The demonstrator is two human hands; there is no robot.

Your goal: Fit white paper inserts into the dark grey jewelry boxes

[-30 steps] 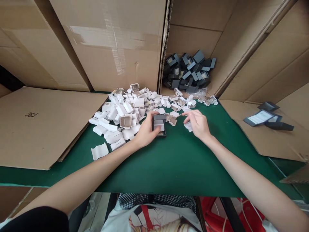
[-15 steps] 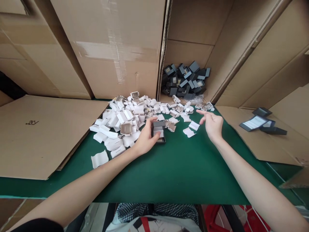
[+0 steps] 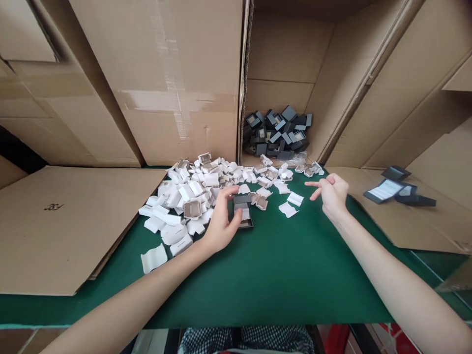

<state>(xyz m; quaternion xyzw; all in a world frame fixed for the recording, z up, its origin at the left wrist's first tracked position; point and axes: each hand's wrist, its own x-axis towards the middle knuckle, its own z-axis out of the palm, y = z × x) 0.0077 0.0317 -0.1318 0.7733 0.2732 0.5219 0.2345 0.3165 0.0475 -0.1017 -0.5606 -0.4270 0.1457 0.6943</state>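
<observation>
My left hand [image 3: 220, 221] is wrapped round a small dark grey hinged box [image 3: 243, 210] that lies open on the green table [image 3: 265, 265], a white insert showing inside it. My right hand [image 3: 331, 192] hovers over the table to the right, loosely curled with the index finger pointing left, holding nothing. Two loose white inserts [image 3: 291, 204] lie between the hands. A big heap of white folded inserts [image 3: 188, 194] spreads left of and behind the box.
An open carton at the back holds a pile of dark grey boxes [image 3: 276, 132]. Large cardboard cartons [image 3: 165, 78] wall the back. Flat cardboard sheets lie left [image 3: 62, 221] and right, the right one carrying a few dark boxes [image 3: 398, 189].
My right hand let a white insert drop onto the table and drew back to the right. My left hand kept its hold on the dark box. The camera tilted up.
</observation>
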